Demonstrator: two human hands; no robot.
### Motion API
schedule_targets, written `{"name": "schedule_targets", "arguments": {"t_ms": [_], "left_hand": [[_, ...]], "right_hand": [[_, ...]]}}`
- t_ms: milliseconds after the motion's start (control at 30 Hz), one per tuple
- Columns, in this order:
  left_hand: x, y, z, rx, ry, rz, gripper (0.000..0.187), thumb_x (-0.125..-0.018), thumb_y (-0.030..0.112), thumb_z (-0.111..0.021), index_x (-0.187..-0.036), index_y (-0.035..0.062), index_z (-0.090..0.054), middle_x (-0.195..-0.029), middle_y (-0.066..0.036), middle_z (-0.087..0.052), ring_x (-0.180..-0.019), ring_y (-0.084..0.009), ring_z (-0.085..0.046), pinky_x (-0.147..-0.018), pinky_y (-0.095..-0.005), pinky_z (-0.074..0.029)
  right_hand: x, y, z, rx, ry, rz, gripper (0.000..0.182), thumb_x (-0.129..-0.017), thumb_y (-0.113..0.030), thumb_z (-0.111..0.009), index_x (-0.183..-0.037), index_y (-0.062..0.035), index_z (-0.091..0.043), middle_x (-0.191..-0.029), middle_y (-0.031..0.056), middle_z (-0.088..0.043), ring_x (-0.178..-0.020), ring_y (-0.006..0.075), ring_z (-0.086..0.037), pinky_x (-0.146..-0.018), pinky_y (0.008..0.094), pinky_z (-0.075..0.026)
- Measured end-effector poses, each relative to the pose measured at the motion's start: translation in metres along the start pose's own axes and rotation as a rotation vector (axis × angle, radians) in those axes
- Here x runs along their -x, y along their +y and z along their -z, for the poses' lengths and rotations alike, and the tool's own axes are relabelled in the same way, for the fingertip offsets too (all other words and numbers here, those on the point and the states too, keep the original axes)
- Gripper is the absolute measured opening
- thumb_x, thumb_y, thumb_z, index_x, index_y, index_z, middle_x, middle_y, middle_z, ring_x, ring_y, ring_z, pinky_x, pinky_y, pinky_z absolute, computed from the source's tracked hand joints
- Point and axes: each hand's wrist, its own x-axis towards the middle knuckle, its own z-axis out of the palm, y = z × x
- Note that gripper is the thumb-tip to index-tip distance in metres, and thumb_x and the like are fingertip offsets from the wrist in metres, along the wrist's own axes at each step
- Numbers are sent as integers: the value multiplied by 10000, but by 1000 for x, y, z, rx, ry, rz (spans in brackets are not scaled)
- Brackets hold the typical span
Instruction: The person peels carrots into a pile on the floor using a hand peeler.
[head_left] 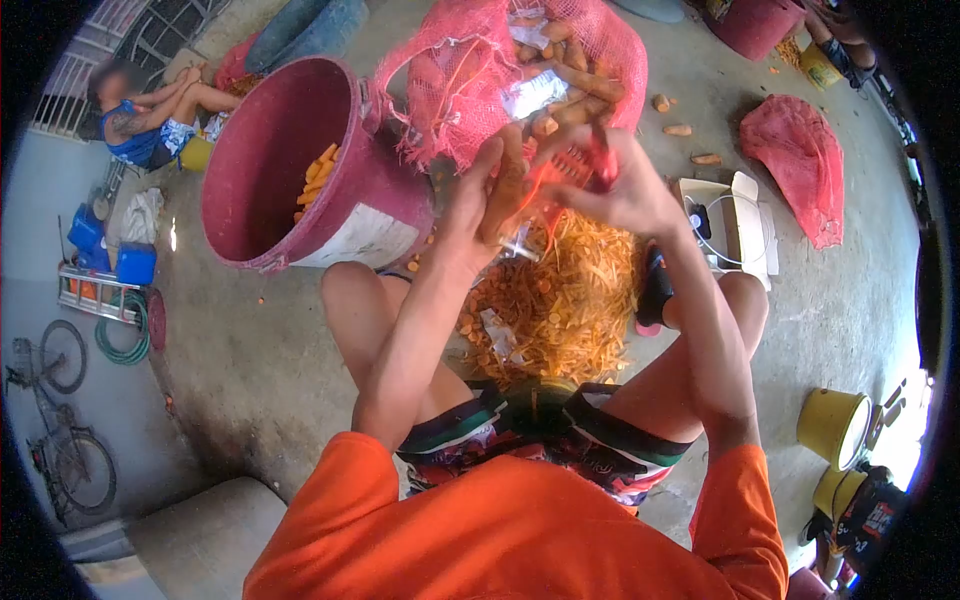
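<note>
In my left hand (470, 205) is a long unwashed carrot (507, 190), held upright with the fingers around it. My right hand (635, 190) grips a red peeler (604, 165) close beside the carrot, smeared by motion. An orange strip hangs between the hands. Below them, a heap of carrot peelings (585, 295) with cut carrot ends lies on the floor between my feet. Just beyond my hands a pink mesh sack (450, 85) gapes open, showing unpeeled carrots (585, 80). To the left, a large tilted dark-pink tub (280, 110) contains peeled carrots (318, 178).
A cardboard box (745, 225) stands right of the peelings, near another pink mesh sack (800, 160) and loose carrots (677, 130). Another person (150, 125) sits at the far left. Yellow buckets (832, 428) stand at right; a bicycle (70, 430) leans at left.
</note>
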Motion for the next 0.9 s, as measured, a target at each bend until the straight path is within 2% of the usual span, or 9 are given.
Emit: {"name": "schedule_targets", "arguments": {"t_ms": [100,300,367,433,500,567,767,833,900], "left_hand": [[-1,-6,-3,0,-106,-76,335,-1027,315,-602,-1296,122,-557,-1147,-18,-640,-987,-138,-662,-792,-317,-584],[6,-4,-4,-98,-73,-5,287,-1046,261,-571,-1301,133,-545,-1117,-21,-633,-939,-154,-676,-690,-285,-574],[9,-4,3,-92,-111,88,287,-1049,259,-565,-1310,141,-541,-1133,-30,-638,-937,-162,-677,-687,-270,-561],[6,-3,1,-99,-96,85,279,-1049,251,-564,-1309,153,-538,-1141,-43,-641,-903,-162,-676,-665,-262,-552],[5,-4,-4,-90,-60,35,268,-1051,230,-555,-1304,149,-532,-1105,-50,-636,-872,-156,-668,-660,-270,-552],[1,-5,-13,-88,68,1,250,-1054,210,-539,-1294,143,-535,-1087,-50,-631,-867,-143,-660,-665,-279,-558],[9,0,1,-93,-4,110,269,-1047,212,-541,-1307,144,-540,-1087,-18,-623,-809,-127,-659,-636,-262,-562],[9,0,-2,-75,-34,115,295,-1041,236,-556,-1319,140,-537,-1087,-24,-633,-862,-125,-665,-671,-257,-562],[7,-3,-20,2,151,75,296,-1046,247,-549,-1322,140,-541,-1076,-38,-645,-837,-133,-669,-653,-250,-554]], "right_hand": [[0,-4,-4,198,-78,28,309,-793,-33,-785,-1083,-31,-681,-949,86,-706,-903,189,-671,-813,353,-543],[-4,12,26,243,100,67,233,-865,-20,-756,-1088,-13,-685,-945,97,-716,-845,158,-682,-795,332,-553],[-2,30,56,215,279,-226,237,-872,-16,-749,-1099,-7,-682,-983,107,-722,-874,141,-684,-810,320,-557],[-2,41,56,274,269,-150,265,-866,-20,-752,-1120,-7,-677,-969,103,-725,-934,131,-673,-822,315,-550],[1,14,20,-94,121,-121,266,-851,-39,-766,-1106,-22,-692,-933,87,-728,-957,151,-672,-832,327,-549],[0,-1,2,216,-101,-31,257,-827,-80,-789,-1076,-65,-728,-969,87,-734,-944,198,-691,-865,350,-550],[-4,32,48,-23,250,-153,188,-874,-52,-754,-1049,-11,-700,-1013,104,-748,-958,177,-695,-858,342,-555],[3,12,12,7,168,-84,210,-847,-57,-771,-1046,-27,-711,-987,104,-742,-940,180,-690,-869,344,-547],[-1,-7,-4,226,-86,21,263,-813,-94,-800,-1061,-59,-721,-960,106,-728,-913,217,-694,-844,350,-548]]}}
